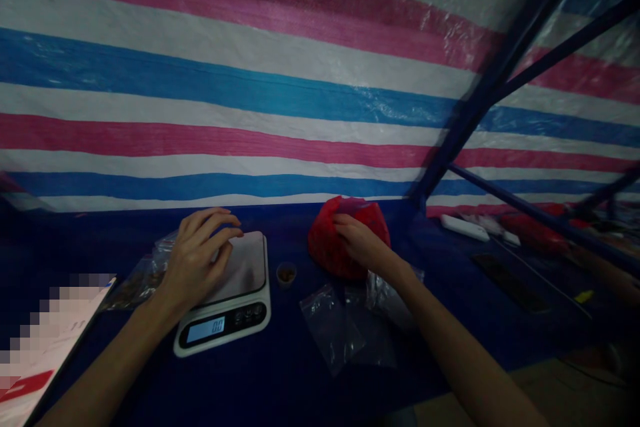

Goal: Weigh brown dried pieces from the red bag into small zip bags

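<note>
My left hand (197, 257) hovers over the back of a white digital kitchen scale (225, 327), its curved fingertips at or just above the grey platform (245, 267). It holds nothing, and the display reads about 0.0. My right hand (360, 240) grips the top of a crumpled red plastic bag (325, 247), and the fingers hide part of it. A small clear cup (286, 274) with brown bits inside stands between the scale and the bag. Clear plastic bags (327, 327) lie below my right wrist, and another bag (143, 277) with brown contents lies behind my left wrist.
A blue tabletop (280, 380) runs under everything, backed by a striped pink, white and blue tarp wall (250, 93). A sheet of paper (50, 353) lies at the left edge. A dark blue frame pole (475, 107) rises at right, with a white strip (465, 227) and red items (535, 223) beyond.
</note>
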A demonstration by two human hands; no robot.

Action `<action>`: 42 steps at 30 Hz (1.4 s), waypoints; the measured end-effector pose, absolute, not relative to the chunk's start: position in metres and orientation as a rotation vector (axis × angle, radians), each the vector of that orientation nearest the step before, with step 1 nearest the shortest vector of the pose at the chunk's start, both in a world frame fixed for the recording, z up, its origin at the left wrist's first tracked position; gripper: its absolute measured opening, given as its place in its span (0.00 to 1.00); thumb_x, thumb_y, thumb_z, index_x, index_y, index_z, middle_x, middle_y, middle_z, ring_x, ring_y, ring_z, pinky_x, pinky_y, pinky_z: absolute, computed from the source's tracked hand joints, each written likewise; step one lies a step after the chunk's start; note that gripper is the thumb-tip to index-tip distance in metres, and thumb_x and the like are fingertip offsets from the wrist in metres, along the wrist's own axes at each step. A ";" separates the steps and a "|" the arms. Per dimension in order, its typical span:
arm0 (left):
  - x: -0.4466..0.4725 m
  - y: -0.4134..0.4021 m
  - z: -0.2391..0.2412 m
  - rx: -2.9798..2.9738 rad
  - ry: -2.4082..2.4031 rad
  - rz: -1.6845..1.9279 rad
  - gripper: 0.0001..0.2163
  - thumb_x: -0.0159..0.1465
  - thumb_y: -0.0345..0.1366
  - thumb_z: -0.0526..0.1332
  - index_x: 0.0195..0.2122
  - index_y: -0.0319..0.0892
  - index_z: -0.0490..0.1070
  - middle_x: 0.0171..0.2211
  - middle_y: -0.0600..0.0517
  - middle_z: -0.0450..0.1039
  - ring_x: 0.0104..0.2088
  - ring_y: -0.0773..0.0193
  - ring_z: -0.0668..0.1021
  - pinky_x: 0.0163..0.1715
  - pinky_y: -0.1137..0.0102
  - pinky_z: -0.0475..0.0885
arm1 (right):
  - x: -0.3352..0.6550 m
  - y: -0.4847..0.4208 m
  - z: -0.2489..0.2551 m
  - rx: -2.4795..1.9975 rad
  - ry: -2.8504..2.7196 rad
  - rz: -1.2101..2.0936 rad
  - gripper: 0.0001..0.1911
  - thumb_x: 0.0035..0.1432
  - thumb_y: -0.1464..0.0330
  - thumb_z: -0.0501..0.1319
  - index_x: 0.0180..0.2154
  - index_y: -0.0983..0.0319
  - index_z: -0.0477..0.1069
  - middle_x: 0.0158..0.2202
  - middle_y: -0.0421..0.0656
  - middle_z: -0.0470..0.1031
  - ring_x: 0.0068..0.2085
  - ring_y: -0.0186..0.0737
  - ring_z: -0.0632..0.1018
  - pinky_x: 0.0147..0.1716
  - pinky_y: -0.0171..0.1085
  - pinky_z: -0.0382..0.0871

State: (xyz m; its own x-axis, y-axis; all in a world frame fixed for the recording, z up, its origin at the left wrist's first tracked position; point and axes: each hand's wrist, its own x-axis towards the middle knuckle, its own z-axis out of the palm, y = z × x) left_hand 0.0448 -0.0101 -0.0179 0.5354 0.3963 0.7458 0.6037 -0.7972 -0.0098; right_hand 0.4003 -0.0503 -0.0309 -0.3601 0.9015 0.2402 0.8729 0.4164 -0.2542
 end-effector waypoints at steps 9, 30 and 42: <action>0.040 -0.008 -0.020 -2.526 -0.848 -1.098 0.09 0.64 0.27 0.55 0.39 0.45 0.74 0.43 0.48 0.77 0.52 0.51 0.74 0.49 0.53 0.68 | 0.415 -0.052 -0.027 -1.958 -2.383 0.021 0.12 0.64 0.77 0.56 0.46 0.66 0.73 0.50 0.53 0.76 0.49 0.46 0.78 0.46 0.38 0.69; 0.043 -0.010 -0.016 -2.510 -0.882 -1.086 0.10 0.63 0.25 0.55 0.38 0.44 0.74 0.44 0.48 0.77 0.53 0.51 0.72 0.51 0.53 0.67 | 0.407 -0.074 0.022 -1.395 -1.841 0.058 0.07 0.61 0.69 0.63 0.39 0.57 0.80 0.39 0.42 0.82 0.40 0.42 0.80 0.44 0.41 0.72; 0.047 -0.013 -0.015 -2.524 -0.859 -1.078 0.10 0.63 0.24 0.55 0.37 0.43 0.74 0.44 0.47 0.77 0.53 0.51 0.72 0.51 0.52 0.67 | 0.301 -0.076 -0.034 -1.108 -2.157 0.518 0.08 0.64 0.74 0.63 0.41 0.61 0.80 0.39 0.43 0.78 0.38 0.35 0.79 0.40 0.32 0.72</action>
